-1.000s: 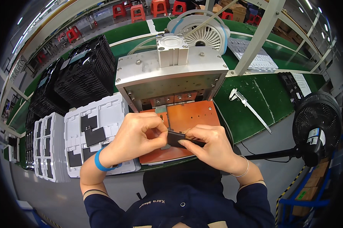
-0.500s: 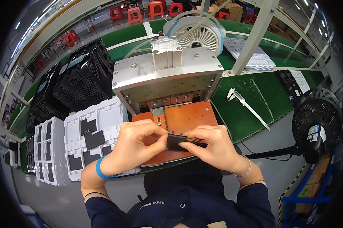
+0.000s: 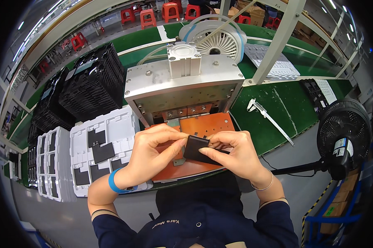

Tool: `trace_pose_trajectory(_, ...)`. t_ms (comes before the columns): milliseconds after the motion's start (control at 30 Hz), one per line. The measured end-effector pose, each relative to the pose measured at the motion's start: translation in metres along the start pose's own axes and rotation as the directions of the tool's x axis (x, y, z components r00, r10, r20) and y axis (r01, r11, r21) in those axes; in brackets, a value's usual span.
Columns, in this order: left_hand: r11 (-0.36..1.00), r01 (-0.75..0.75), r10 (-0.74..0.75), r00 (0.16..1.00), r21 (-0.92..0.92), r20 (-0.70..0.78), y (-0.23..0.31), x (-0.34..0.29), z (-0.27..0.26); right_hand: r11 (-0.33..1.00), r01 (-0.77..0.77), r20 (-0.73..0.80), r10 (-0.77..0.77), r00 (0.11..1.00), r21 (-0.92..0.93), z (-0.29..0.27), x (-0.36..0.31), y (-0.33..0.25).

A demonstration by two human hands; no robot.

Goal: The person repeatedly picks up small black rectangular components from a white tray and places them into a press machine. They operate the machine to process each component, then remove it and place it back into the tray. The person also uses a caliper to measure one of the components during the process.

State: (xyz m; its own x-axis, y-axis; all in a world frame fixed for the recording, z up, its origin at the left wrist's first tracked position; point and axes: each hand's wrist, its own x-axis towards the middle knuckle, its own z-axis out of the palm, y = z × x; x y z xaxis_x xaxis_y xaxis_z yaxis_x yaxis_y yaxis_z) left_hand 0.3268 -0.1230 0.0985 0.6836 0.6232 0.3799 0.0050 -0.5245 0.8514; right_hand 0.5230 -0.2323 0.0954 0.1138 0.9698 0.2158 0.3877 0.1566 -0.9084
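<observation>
Between my two hands is a thin black rectangular plate (image 3: 197,148), tilted above the orange base plate (image 3: 203,122) of a metal press (image 3: 182,80). My left hand (image 3: 155,151) pinches its left edge between thumb and fingertips. On its right side, my right hand (image 3: 232,152) grips it with the thumb on top, the other fingers partly hidden behind. Left of my left hand, a white moulded tray (image 3: 81,151) holds several black plates (image 3: 103,152), one lying loose across the others.
Stacked black trays (image 3: 91,78) and a pile of white trays (image 3: 57,165) stand at the left. A caliper (image 3: 271,120) lies on the green bench (image 3: 252,134) at the right, near a black fan (image 3: 344,132). Behind the press sits a white fan (image 3: 214,41).
The black plate has been tipped up so more of its broad face shows. My left hand has risen slightly and moved a little right with it.
</observation>
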Motion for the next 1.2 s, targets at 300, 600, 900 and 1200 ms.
trace_pose_trajectory(300, 0.98, -0.118, 0.113, 0.993, 0.157, 0.042, -0.001, 0.002, -0.009, 0.997, -0.046, 0.08, 0.041, 0.996, 0.06, 0.001, 0.003, -0.002)
trace_pose_trajectory(600, 0.983, -0.119, 0.107, 0.99, 0.138, 0.094, 0.007, 0.004, -0.017, 0.997, -0.029, 0.087, 0.023, 0.996, 0.069, 0.002, 0.004, -0.002)
trace_pose_trajectory(900, 0.978, -0.131, 0.119, 0.99, 0.164, 0.082, 0.004, 0.004, -0.017, 0.995, -0.072, 0.096, 0.065, 0.993, 0.071, 0.007, 0.004, -0.005)
trace_pose_trajectory(1200, 0.962, -0.129, 0.143, 0.989, 0.241, -0.04, 0.003, -0.002, -0.006, 0.996, 0.071, 0.018, -0.07, 0.997, -0.053, 0.012, 0.003, -0.003)
